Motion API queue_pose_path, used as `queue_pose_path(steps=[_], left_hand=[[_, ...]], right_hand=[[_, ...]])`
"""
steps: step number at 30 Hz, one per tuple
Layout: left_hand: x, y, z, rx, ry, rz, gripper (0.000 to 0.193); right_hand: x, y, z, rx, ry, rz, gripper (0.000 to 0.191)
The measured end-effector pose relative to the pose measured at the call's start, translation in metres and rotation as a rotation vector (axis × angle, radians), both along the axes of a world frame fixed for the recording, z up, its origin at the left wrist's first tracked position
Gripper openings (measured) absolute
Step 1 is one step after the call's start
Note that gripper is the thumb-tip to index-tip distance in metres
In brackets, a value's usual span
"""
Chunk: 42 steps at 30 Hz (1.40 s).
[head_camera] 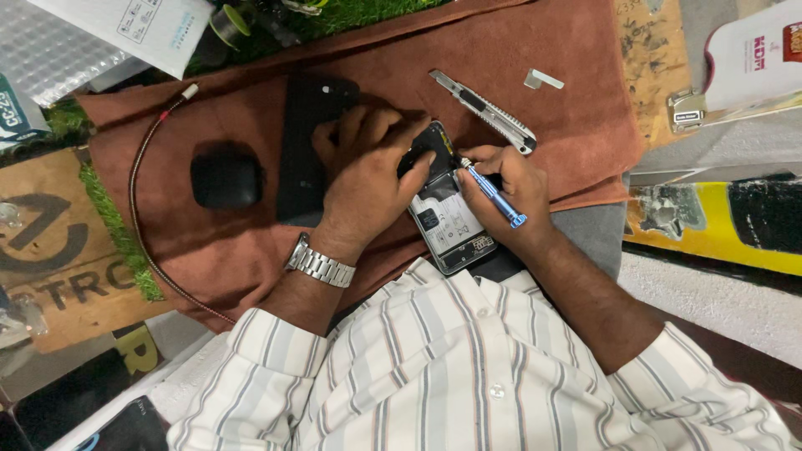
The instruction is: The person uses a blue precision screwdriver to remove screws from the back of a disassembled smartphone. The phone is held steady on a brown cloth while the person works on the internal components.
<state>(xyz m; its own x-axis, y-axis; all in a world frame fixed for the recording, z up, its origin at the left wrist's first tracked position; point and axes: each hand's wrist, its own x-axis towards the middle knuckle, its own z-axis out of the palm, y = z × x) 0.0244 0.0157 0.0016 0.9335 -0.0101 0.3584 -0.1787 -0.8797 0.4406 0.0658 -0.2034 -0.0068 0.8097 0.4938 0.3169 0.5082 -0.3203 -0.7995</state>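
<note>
An opened smartphone (449, 224) lies on a brown cloth (576, 125) with its battery and inner parts showing. My left hand (366, 174), with a metal watch on the wrist, presses down on the phone's far end and also rests on a black back cover (302, 142) beside it. My right hand (511, 185) grips a slim blue screwdriver (494, 195). Its tip touches the phone's far right edge. My fingers hide the phone's upper part.
A grey utility knife (486, 113) and a small metal piece (543, 80) lie on the cloth beyond the right hand. A black rounded case (225, 179) and a braided cable (138, 192) sit to the left. Boxes and packaging ring the cloth.
</note>
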Motion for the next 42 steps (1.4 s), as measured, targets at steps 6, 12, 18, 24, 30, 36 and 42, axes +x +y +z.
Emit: queue_pose_path(steps=[6,12,18,24,30,36,42], left_hand=[[0.000,0.000,0.002,-0.022,0.018,-0.015,0.041],[0.001,0.000,0.004,-0.026,0.013,-0.012,0.041],[0.000,-0.001,0.005,0.000,-0.021,0.006,0.041],[0.000,-0.001,0.007,-0.036,0.015,-0.005,0.039],[0.001,-0.001,0.009,-0.029,0.033,0.004,0.041],[0.000,-0.001,0.010,-0.055,0.034,-0.006,0.041],[0.000,-0.001,0.010,-0.063,0.018,-0.004,0.040]], right_hand=[[0.001,0.001,0.004,0.015,-0.001,0.013,0.022],[0.000,0.000,0.001,-0.004,-0.013,-0.003,0.024],[0.000,-0.001,-0.006,0.025,-0.005,-0.038,0.024],[0.000,0.000,-0.006,-0.046,-0.056,-0.058,0.025],[0.000,-0.001,-0.003,0.011,0.020,-0.019,0.024],[-0.001,0.001,-0.002,-0.017,-0.060,-0.043,0.025],[-0.001,0.002,0.000,-0.056,-0.101,-0.044,0.024]])
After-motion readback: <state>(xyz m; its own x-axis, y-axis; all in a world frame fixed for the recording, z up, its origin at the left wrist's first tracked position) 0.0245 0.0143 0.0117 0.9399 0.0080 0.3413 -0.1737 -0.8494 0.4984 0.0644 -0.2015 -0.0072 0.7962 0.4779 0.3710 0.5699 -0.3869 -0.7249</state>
